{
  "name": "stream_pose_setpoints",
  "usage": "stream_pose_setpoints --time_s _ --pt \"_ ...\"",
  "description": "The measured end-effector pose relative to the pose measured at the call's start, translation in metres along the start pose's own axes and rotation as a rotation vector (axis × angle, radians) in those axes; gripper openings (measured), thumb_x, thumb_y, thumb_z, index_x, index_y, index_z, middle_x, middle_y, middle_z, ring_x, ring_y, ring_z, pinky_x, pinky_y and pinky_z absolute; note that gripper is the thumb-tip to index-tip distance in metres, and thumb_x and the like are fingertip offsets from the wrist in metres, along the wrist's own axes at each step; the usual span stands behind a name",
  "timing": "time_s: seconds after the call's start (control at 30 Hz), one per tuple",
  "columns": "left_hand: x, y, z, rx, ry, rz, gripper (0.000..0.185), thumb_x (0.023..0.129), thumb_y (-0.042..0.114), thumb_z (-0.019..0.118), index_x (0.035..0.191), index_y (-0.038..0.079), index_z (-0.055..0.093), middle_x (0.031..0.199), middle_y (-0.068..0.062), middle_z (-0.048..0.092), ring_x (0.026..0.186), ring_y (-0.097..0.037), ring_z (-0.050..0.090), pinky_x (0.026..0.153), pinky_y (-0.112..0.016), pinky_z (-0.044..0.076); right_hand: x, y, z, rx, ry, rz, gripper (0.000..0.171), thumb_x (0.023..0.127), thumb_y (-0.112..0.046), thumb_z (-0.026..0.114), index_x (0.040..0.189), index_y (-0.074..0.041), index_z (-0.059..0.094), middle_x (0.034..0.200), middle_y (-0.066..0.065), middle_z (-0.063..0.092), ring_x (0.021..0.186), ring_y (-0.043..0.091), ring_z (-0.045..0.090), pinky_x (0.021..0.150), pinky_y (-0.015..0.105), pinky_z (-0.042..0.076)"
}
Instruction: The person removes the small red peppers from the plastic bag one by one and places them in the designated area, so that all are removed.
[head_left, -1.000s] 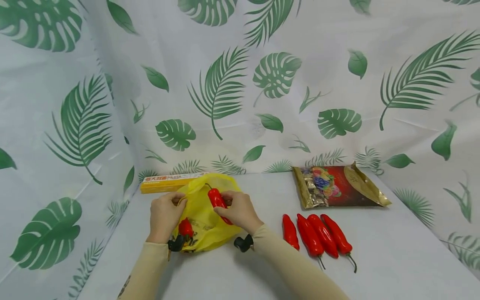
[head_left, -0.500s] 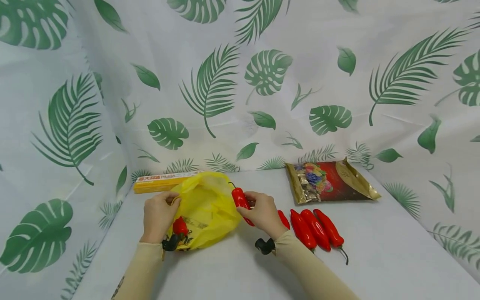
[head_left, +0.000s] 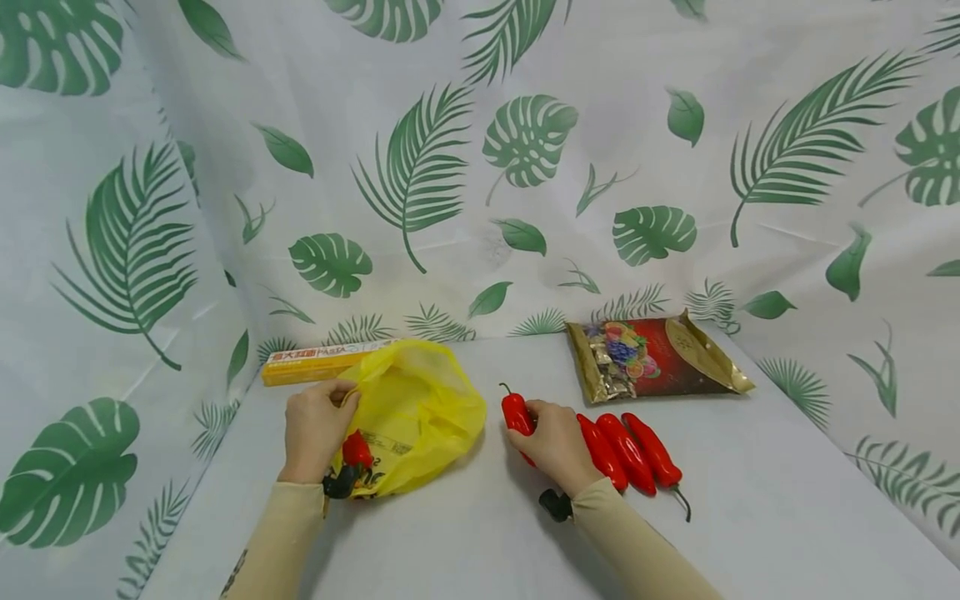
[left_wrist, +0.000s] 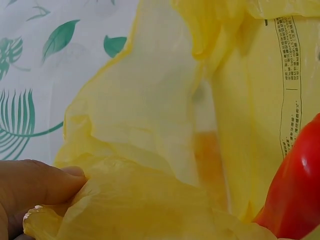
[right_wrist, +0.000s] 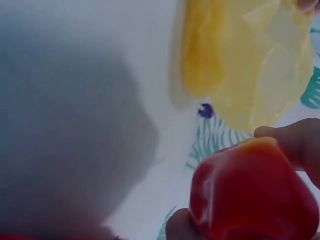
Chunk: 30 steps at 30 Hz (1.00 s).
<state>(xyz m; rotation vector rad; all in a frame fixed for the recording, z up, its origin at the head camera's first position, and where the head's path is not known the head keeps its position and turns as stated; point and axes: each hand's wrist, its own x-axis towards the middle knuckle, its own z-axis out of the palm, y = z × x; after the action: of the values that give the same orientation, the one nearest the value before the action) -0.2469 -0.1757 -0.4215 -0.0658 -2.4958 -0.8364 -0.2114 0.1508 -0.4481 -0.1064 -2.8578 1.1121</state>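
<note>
In the head view, my left hand pinches the rim of a yellow plastic bag, whose mouth gapes. A red chili pepper shows at the bag's near left side; the left wrist view has this pepper against the printed film. My right hand grips another red chili pepper to the right of the bag, apart from it, stem pointing up. Close up in the right wrist view, thumb and fingers are on either side of the held pepper.
Several red chili peppers lie in a row just right of my right hand, partly covered by it. Behind them is a red and gold snack bag. A yellow pasta box lies behind the plastic bag, near the leaf-patterned backdrop.
My right hand has moved right and slightly down with the chili pepper, away from over the yellow bag's mouth. My left hand keeps its grip on the rim. The head view has shifted slightly.
</note>
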Motion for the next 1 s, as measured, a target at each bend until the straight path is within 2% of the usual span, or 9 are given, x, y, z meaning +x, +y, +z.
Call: stream_pose_setpoints --time_s 0.27,0.47,0.63,0.83,1.0 --pt "-0.001 0.002 0.002 -0.02 0.013 0.023 0.014 0.09 0.012 0.08 0.099 0.001 0.082 0.088 -0.017 0.08 0.076 -0.029 0.075 0.069 -0.045 0.064 -0.002 0.012 0.001 -0.049 0.022 -0.002 0.048 0.085 -0.029 0.084 0.123 -0.003 0.072 0.093 0.005 0.076 0.078 0.018 0.061 0.071 0.033 0.061" --pt "-0.001 0.005 0.005 -0.018 -0.005 0.004 0.015 0.091 0.013 0.08 0.101 0.002 0.081 0.09 -0.017 0.08 0.079 -0.029 0.075 0.072 -0.046 0.064 -0.006 0.016 0.001 -0.058 0.027 -0.005 0.036 0.085 -0.027 0.084 0.112 -0.004 0.074 0.082 0.002 0.072 0.073 0.017 0.058 0.062 0.027 0.055" --pt "-0.001 0.006 0.005 -0.011 -0.005 0.006 0.015 0.091 0.012 0.08 0.101 0.001 0.081 0.09 -0.018 0.08 0.079 -0.03 0.076 0.073 -0.047 0.065 -0.01 0.016 0.001 -0.071 0.026 -0.001 0.034 0.084 -0.025 0.084 0.109 -0.004 0.073 0.081 0.002 0.07 0.073 0.017 0.057 0.06 0.025 0.052" --pt "-0.001 0.006 0.007 -0.017 -0.006 0.007 0.015 0.09 0.012 0.08 0.1 0.001 0.081 0.089 -0.017 0.08 0.078 -0.029 0.075 0.072 -0.046 0.064 -0.011 0.017 0.0 -0.138 0.037 -0.004 0.042 0.084 -0.025 0.084 0.115 0.0 0.071 0.088 0.007 0.072 0.074 0.019 0.057 0.062 0.026 0.054" --pt "0.0 0.007 0.008 -0.012 -0.016 -0.003 0.015 0.09 0.013 0.08 0.1 0.001 0.081 0.09 -0.017 0.08 0.079 -0.028 0.075 0.072 -0.046 0.064 -0.012 0.021 -0.003 -0.174 0.062 -0.017 0.036 0.083 -0.023 0.083 0.109 0.0 0.071 0.085 0.008 0.07 0.071 0.02 0.055 0.062 0.028 0.053"
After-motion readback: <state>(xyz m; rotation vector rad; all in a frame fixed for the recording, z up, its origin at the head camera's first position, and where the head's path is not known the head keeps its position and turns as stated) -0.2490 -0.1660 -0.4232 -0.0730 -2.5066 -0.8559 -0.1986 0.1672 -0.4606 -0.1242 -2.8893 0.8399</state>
